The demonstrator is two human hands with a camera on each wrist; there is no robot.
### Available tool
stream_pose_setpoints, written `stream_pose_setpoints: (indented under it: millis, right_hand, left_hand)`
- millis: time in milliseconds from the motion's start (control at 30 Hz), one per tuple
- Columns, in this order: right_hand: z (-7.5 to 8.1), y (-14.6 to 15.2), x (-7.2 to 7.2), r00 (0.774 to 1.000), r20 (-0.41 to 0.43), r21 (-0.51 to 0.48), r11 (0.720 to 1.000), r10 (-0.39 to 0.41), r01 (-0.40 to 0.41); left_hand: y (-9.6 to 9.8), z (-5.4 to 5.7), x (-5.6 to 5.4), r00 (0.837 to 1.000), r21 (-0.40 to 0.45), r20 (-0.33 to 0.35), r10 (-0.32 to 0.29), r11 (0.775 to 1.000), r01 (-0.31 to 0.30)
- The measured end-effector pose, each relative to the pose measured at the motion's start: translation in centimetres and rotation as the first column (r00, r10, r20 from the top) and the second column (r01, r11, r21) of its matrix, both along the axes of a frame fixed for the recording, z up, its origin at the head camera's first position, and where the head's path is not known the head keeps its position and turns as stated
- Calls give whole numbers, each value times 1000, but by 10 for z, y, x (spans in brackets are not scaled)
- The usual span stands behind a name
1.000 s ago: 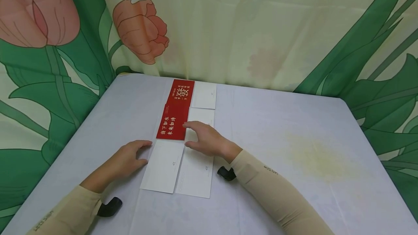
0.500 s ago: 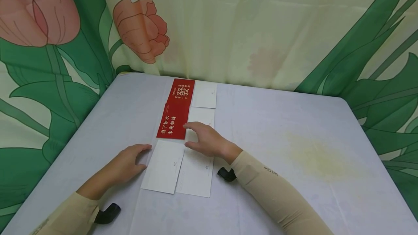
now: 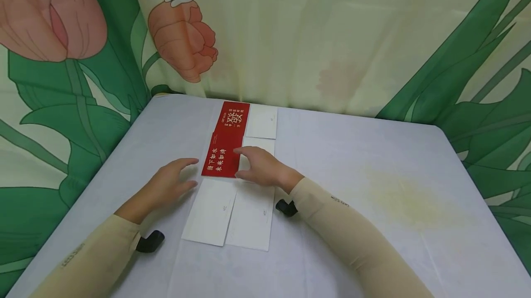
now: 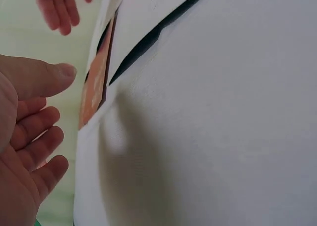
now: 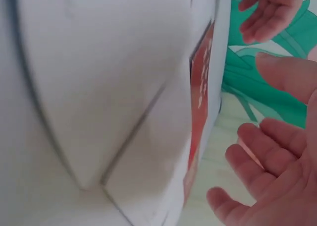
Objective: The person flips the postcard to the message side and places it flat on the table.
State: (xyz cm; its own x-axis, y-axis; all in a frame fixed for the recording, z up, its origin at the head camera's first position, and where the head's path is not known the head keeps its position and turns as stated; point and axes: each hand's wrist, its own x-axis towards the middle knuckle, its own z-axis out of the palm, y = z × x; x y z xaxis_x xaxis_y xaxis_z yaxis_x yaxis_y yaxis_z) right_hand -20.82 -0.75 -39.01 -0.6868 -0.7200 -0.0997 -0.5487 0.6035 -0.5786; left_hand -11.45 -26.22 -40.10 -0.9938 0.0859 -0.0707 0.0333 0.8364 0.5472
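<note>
In the head view, two red cards (image 3: pixel 232 116) with printed characters lie end to end. Beside and below them are several white cards in two columns, including a front left white card (image 3: pixel 209 210) and a front right white card (image 3: pixel 250 219). My right hand (image 3: pixel 263 166) hovers over the right column, fingertips by the near red card's edge; it partly hides a white card (image 3: pixel 265 143). My left hand (image 3: pixel 168 185) is raised left of the cards, thumb and fingers apart. Both wrist views show relaxed fingers holding nothing, away from the cards.
A white cloth covers the table (image 3: pixel 352 164). Behind it hangs a curtain (image 3: pixel 290 35) printed with tulips and leaves. Dark curved wrist pieces (image 3: pixel 150 242) stick out from the beige sleeves (image 3: pixel 340 224).
My left hand has dipped slightly, then lifted forward and right. My right hand has shifted slightly forward, off the front right card. The cards keep their layout; the head view has shifted slightly.
</note>
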Motion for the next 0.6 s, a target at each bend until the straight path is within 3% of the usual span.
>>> stream_pose_setpoints:
  millis: [267, 333, 600]
  right_hand:
    - [0, -17, -15, 998, -54, 151, 988, -13, 21]
    - [-1, -20, -18, 999, -51, 177, 984, -19, 28]
    - [-4, -27, -32, 998, -34, 229, 972, -55, 61]
  left_hand:
    - [6, -11, -34, 997, -23, 3, -79, 997, 79]
    - [7, -13, -41, 997, -26, 27, -76, 997, 77]
    - [8, -20, -57, 991, 49, 114, -71, 997, 66]
